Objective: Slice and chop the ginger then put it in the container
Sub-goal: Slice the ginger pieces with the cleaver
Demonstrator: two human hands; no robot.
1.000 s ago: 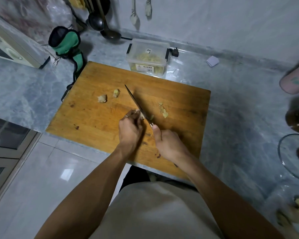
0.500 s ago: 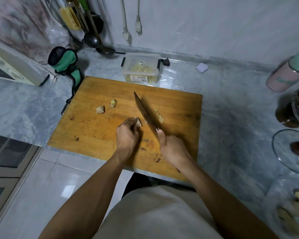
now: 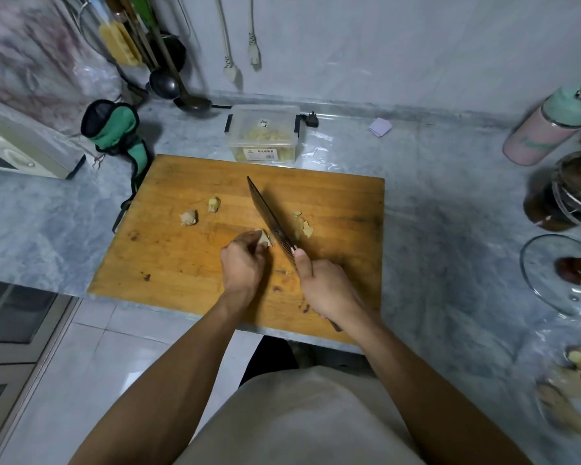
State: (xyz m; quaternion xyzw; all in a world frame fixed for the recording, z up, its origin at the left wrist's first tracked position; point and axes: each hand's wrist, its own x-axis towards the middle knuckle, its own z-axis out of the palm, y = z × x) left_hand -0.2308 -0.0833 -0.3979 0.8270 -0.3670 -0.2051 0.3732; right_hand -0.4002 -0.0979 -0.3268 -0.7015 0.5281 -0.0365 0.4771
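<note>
Board-top: left hand [image 3: 240,268] grips ginger [image 3: 265,237] beside knife [image 3: 271,219].

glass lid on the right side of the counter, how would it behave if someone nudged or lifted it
The glass lid lies flat on the marble counter, so a nudge would probably slide it, not tip it. It seems to rest knob up, a likely easy handle. Being clear glass with part of its rim cut off by the frame edge, it is probably fragile and heavy for its size.

container [image 3: 263,135] | front label: print too small to read | no other text legible
</note>
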